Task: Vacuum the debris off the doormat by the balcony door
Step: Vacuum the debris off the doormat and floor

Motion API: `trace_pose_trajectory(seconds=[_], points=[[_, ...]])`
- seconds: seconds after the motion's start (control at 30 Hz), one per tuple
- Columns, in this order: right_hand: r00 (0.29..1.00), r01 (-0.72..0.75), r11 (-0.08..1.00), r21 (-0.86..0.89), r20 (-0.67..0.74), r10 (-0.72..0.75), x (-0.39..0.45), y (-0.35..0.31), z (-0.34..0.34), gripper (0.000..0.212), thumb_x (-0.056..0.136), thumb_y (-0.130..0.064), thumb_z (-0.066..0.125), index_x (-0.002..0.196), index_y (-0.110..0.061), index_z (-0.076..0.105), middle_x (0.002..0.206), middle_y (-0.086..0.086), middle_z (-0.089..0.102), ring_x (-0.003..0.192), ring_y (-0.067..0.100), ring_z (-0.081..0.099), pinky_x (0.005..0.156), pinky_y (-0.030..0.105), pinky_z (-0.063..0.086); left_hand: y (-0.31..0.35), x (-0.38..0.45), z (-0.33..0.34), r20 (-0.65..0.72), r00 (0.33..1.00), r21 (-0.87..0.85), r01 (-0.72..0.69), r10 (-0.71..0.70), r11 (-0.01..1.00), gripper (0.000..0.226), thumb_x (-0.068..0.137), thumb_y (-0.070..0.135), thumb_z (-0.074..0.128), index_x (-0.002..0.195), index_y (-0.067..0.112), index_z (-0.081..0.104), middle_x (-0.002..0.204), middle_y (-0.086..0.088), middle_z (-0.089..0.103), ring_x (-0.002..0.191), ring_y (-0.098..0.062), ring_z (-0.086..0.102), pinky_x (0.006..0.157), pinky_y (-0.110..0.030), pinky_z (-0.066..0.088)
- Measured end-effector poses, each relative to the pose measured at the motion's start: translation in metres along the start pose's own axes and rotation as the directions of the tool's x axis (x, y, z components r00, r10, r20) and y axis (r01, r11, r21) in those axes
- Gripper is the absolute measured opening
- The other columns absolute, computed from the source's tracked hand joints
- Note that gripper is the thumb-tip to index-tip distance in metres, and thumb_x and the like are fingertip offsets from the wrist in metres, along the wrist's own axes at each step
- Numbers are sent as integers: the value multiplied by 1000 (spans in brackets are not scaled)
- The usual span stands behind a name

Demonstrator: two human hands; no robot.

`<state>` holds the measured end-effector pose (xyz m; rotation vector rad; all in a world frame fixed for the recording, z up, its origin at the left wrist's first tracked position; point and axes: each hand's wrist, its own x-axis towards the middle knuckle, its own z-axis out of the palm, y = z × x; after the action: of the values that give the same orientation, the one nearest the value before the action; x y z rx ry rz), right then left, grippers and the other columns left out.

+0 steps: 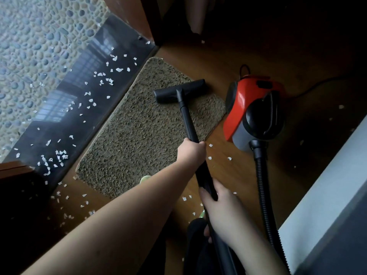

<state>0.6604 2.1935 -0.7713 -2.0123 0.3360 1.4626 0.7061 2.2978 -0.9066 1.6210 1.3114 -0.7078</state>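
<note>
Doormat (139, 132) flat on wooden floor (234, 175), long edge along dark glossy threshold (83, 108) of balcony door. Black nozzle head (179, 90) pressed on mat's far end, near corner closest to red canister vacuum (254, 108). Left hand (191, 149) curled round black wand (188, 120) midway up; right hand (222, 207) wrapped round wand's lower handle end. Both grips clamped firm on tube.

Progress: mat pile looks free of white scraps, though coarse speckled fibre could hide small bits; hard to be sure. Judged nearly done on mat itself. White paper scraps (103, 76) thick on threshold, more scattered on floor beside mat's near corner and near short edge. Left over only if scope widens past mat.

Room to move: canister just beside mat's right edge, hose (264, 195) trailing back along floor; sideways sweep that way tight. Door frame (139, 18) close past far short edge. Threshold side open, near end open for pulling strokes back. White panel (327, 185) bounds right side, well apart.
</note>
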Motion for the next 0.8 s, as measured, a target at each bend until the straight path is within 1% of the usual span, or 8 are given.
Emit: trace_pose_trajectory(seconds=[0.1,0.17,0.23,0.33,0.43,0.53,0.63,0.8], points=[[1000,28,999,29,8,-28,4,0,2,12,98,-39,43,105,-32,50,55,7,62,42,27,65,47,39,57,2,5,-1,-8,1000,27,0,1,1000,42,90,37,58,125,13,58,116,-10,66,102,-28,66,83,-31,52],[999,46,998,50,21,-47,5,0,2,12,97,-38,44,104,-30,49,62,9,63,44,30,65,48,41,58,2,4,-1,-10,1000,52,-5,5,999,42,91,36,58,125,13,58,115,-10,67,100,-27,66,77,-29,49],[998,46,996,83,39,-50,7,1,2,11,98,-38,44,104,-31,50,67,9,62,46,33,66,47,40,57,2,4,-2,-17,1000,87,-11,12,996,42,90,35,58,125,12,57,116,-10,67,101,-27,66,76,-29,47],[997,31,986,162,64,-41,11,5,-3,9,98,-40,45,101,-33,51,65,8,58,47,38,64,45,38,56,7,4,0,-40,999,156,-6,12,988,44,90,33,57,127,10,56,118,-11,66,105,-28,66,80,-30,49],[994,29,972,232,93,-52,15,6,-8,9,98,-39,46,96,-33,53,59,7,55,41,31,60,42,36,53,13,4,2,-39,999,177,6,1,984,46,88,32,58,127,9,56,120,-11,65,105,-28,66,84,-31,52],[992,19,957,288,115,-54,16,6,-10,9,99,-37,45,96,-32,53,54,5,52,39,28,57,41,35,51,15,4,1,-48,999,190,12,-3,982,44,87,29,58,126,10,57,118,-10,66,103,-27,66,78,-30,50],[991,21,951,309,119,-60,16,7,-10,10,99,-36,46,99,-30,53,56,6,52,39,28,56,41,33,50,15,3,2,-53,999,185,9,1,983,43,86,27,58,126,11,58,116,-9,67,102,-26,67,74,-28,47],[992,33,959,282,110,-66,10,15,-8,11,99,-39,44,101,-33,53,55,4,54,40,27,58,42,33,51,7,-4,4,-52,999,150,-6,14,989,42,86,32,58,123,12,59,113,-8,68,99,-26,68,80,-29,54]])
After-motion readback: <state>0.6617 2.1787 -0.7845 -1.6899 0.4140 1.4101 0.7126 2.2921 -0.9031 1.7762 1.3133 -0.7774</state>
